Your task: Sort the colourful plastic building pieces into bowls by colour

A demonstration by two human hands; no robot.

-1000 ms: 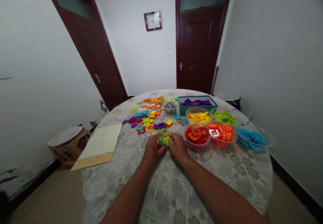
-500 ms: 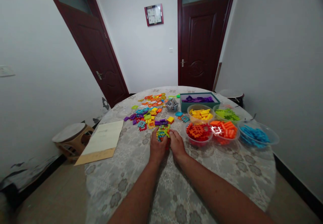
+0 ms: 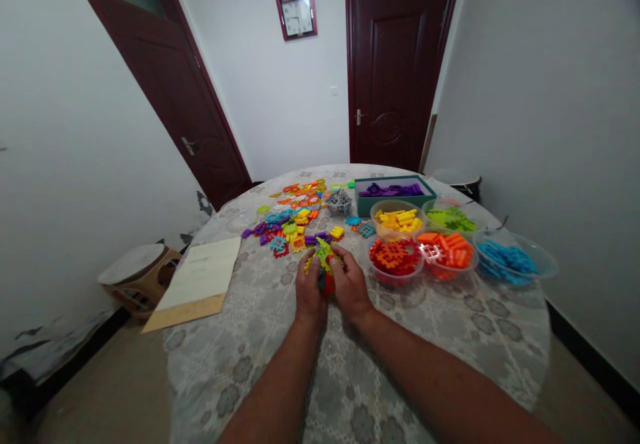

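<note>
Both hands are closed around one assembly of plastic building pieces point(image 3: 324, 251), with lime green on top and some yellow and red showing lower down. My left hand point(image 3: 309, 291) grips its left side, thumb laid along the near face. From the right, my right hand point(image 3: 353, 287) holds it with thumb and fingers bent around the edge. Much of the assembly is hidden by the fingers. Just beyond it on the table lie purple connector pieces point(image 3: 316, 239) and a yellow block point(image 3: 337, 232).
Right of my hands stand clear bowls of red pieces point(image 3: 395, 261), orange pieces point(image 3: 453, 252), blue pieces point(image 3: 505, 261), yellow pieces point(image 3: 399, 220) and green pieces point(image 3: 451, 219). A teal box point(image 3: 364, 205) holds purple pieces. Loose mixed pieces point(image 3: 280, 221) spread at left, near paper sheets point(image 3: 200, 274).
The assembly has been turned between my hands, and its green part now tilts up. My right fingers have shifted over it. The whole view has moved slightly.
</note>
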